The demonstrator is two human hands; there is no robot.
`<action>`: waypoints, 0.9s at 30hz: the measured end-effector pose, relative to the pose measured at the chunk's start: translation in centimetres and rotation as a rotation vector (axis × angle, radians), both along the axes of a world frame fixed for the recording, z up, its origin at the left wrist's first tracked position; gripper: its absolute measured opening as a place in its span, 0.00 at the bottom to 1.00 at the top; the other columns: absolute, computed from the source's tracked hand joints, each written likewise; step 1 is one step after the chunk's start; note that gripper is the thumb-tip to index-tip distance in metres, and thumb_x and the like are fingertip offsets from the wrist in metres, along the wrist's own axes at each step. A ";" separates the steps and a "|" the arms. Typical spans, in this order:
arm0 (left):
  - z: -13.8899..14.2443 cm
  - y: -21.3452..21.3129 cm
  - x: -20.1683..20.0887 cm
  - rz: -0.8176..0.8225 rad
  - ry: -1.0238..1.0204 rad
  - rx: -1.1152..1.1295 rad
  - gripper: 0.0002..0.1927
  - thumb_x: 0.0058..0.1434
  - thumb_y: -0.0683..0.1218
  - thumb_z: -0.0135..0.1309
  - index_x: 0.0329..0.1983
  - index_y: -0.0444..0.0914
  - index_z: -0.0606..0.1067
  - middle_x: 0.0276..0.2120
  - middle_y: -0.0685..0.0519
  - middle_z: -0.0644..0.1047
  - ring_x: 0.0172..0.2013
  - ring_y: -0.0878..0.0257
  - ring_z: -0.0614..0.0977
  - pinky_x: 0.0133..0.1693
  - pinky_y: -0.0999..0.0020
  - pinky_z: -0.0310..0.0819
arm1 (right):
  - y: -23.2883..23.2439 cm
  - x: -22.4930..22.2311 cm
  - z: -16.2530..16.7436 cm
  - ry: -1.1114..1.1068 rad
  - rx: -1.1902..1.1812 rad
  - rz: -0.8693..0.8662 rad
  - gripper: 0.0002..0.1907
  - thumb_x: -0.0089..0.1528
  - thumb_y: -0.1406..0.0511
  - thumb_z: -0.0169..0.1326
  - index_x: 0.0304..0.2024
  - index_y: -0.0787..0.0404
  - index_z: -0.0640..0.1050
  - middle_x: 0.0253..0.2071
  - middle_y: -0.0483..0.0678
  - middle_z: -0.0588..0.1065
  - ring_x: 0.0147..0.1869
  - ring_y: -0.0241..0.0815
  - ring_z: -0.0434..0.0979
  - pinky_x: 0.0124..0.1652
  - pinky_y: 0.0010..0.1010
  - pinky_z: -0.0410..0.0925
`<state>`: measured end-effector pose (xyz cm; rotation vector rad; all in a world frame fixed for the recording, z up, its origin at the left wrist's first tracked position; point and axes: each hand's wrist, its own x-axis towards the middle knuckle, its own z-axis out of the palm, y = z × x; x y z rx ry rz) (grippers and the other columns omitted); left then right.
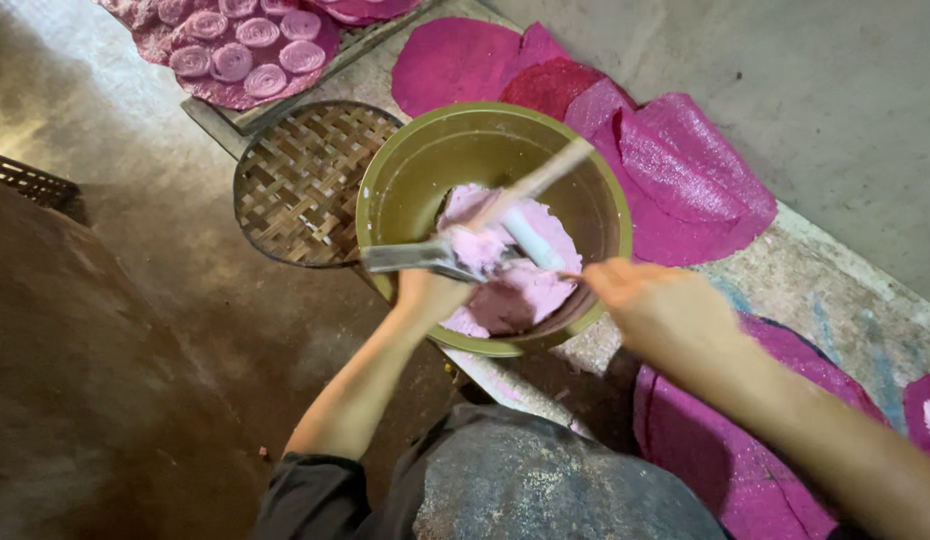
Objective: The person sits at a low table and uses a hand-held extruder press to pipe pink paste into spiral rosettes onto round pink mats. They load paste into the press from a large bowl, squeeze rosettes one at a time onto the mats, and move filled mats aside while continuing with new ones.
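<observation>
An olive-green bowl (405, 170) sits on the ground in front of me, holding a mass of pink paste (530, 290). My left hand (425, 295) reaches over the bowl's near rim and grips a flat metal scoop (405, 258) loaded with a lump of the paste. At the bowl's right rim my right hand (655, 305) is closed on a thin whitish rod (533, 240), whose far end touches the lump on the scoop. A pale wooden stick (545, 175), blurred, slants across the bowl toward its far right rim.
A round woven bamboo tray (300, 180) lies just left of the bowl. Thin magenta round sheets (675, 180) are spread behind and to the right, with another (725, 450) under my right forearm. Rolled pink spirals (245, 50) rest at the top left. A dark basket edge (30, 182) shows at far left.
</observation>
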<state>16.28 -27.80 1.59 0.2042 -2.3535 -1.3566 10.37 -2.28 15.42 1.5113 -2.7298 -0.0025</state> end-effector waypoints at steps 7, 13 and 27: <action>-0.6 0.6 -2.9 0.194 0.356 -0.280 0.23 0.60 0.44 0.62 0.58 0.37 0.75 0.52 0.44 0.79 0.53 0.50 0.82 0.53 0.58 0.78 | -2.8 0.5 -7.2 -0.455 -0.558 -0.216 0.26 0.64 0.71 0.50 0.66 0.55 0.72 0.41 0.61 0.79 0.40 0.56 0.83 0.42 0.39 0.73; -1.9 -1.6 -3.7 0.198 0.315 -0.426 0.32 0.52 0.46 0.64 0.62 0.35 0.72 0.70 0.39 0.66 0.61 0.40 0.74 0.58 0.49 0.73 | 0.3 0.3 -11.3 -0.576 -0.666 -0.034 0.24 0.66 0.73 0.52 0.66 0.60 0.73 0.50 0.61 0.80 0.48 0.46 0.82 0.48 0.38 0.72; -1.0 -2.4 -2.2 0.153 0.367 -0.530 0.28 0.61 0.46 0.60 0.64 0.34 0.72 0.59 0.43 0.76 0.41 0.54 0.82 0.40 0.62 0.81 | -0.1 -3.9 -2.5 -0.632 0.118 -0.441 0.16 0.72 0.56 0.47 0.56 0.47 0.82 0.26 0.56 0.78 0.29 0.47 0.73 0.30 0.36 0.68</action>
